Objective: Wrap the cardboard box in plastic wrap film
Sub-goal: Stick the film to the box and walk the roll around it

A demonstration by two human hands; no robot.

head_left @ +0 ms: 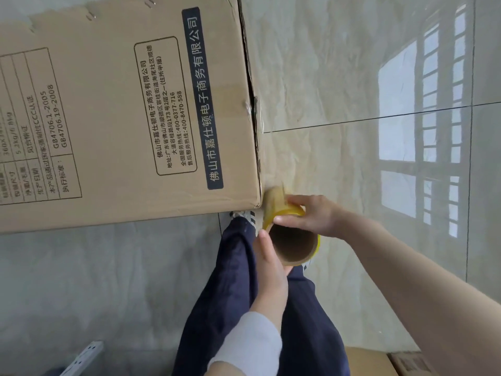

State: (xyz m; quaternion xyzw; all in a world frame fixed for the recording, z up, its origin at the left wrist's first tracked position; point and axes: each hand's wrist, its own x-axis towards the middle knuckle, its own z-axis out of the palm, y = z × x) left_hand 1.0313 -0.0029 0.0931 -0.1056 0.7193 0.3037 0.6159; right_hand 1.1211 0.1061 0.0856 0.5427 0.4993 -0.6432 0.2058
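A large cardboard box (pixel 113 118) with black printed text fills the upper left and stands on the tiled floor. Close to its lower right corner I hold a roll of yellowish film (pixel 291 240) on a brown cardboard core. A strip of film runs from the roll to that box corner. My left hand (pixel 271 264) grips the roll's near side with the thumb at the core's rim. My right hand (pixel 311 215) clasps the roll from the top, fingers curled over its edge. A slit runs down the box's right edge.
Glossy beige floor tiles (pixel 379 158) reflect a window at the right. My legs in dark blue trousers (pixel 235 294) and a striped shoe (pixel 244 214) are below the box. More cardboard (pixel 379 362) lies at the bottom right; a white bracket (pixel 81 359) at the bottom left.
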